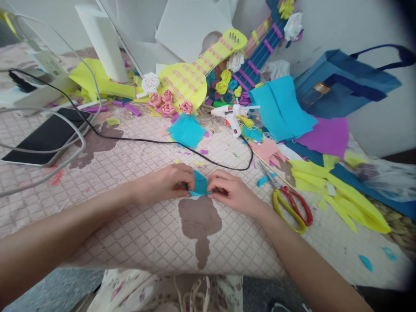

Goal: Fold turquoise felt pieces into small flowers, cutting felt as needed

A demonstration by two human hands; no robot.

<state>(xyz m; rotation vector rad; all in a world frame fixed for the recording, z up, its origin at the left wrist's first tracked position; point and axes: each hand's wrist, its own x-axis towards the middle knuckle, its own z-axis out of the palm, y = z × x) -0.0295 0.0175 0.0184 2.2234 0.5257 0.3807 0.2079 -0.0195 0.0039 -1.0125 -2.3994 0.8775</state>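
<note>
Between my two hands, just above the quilted cloth, is a small piece of blue crepe-like paper (199,183). My left hand (177,182) pinches its left side, fingertips closed. My right hand (225,186) pinches the lower right edge, where the paper looks folded or rolled. Beyond the hands lies a flat blue paper square (187,131). Scissors (289,203) with one red and one yellow handle rest to the right of my right hand. A white glue gun (231,116) lies farther back, its black cord curving past the paper.
A yellow paper guitar (185,84) with pink roses leans at the back, beside a blue one (250,71). A phone-like black slab (45,136) and cables occupy the left. Yellow paper strips (338,190), purple paper (328,136) and a blue bag (341,84) are at right.
</note>
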